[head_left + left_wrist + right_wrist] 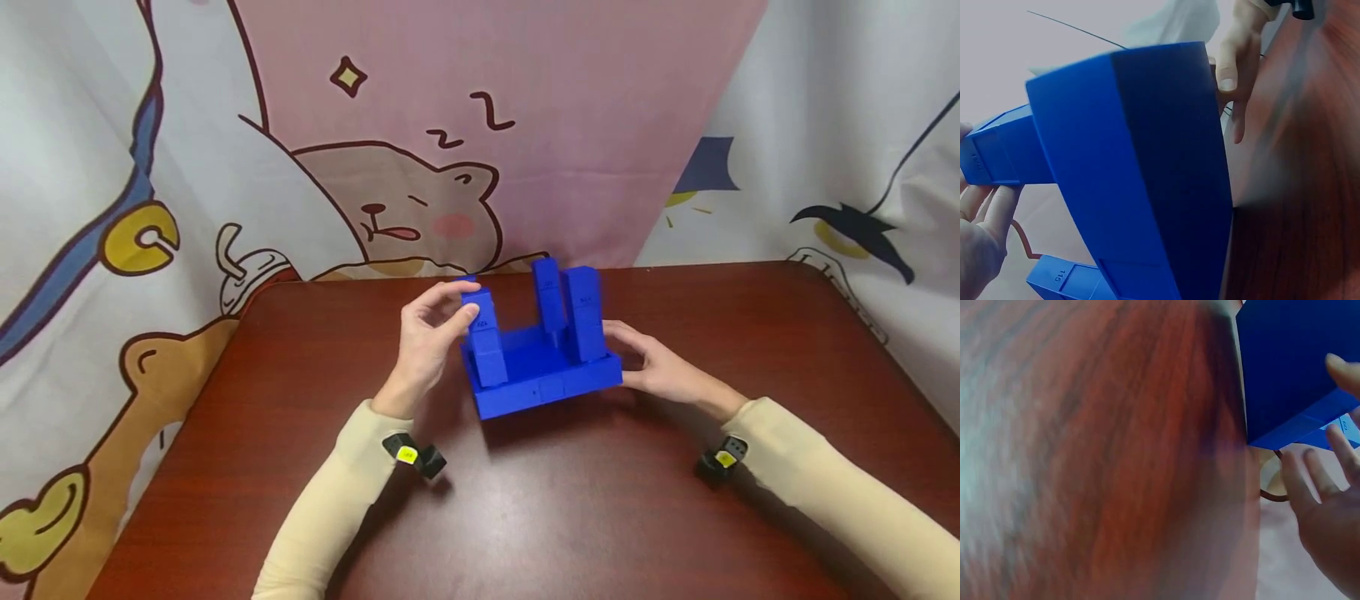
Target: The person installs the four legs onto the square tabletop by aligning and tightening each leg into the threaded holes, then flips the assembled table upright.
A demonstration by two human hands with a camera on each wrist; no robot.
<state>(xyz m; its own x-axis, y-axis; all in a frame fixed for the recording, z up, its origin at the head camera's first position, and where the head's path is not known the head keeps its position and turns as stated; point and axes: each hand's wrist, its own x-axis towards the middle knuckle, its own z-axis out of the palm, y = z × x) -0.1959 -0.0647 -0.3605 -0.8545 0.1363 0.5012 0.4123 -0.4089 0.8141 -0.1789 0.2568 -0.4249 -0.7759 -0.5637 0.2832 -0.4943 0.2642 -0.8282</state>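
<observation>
A blue plastic piece like a small upturned stool (532, 354) has a flat square base and several upright legs with small raised marks. It sits tilted above the tabletop in the head view. My left hand (423, 337) pinches the top of the left front leg (486, 342) between thumb and fingers. At the base's right side is my right hand (656, 362), its thumb low and fingers higher, holding the edge. In the right wrist view, the thumb (1344, 374) lies against the base's dark face (1294, 369). Part of that hand's fingers is hidden behind the right front leg (585, 312) in the head view.
A reddish-brown wooden table (510, 517) lies under both arms. Behind it hangs a printed cartoon curtain (585, 108). Each sleeve cuff carries a small black wrist camera, one on the left (416, 454) and one on the right (722, 461).
</observation>
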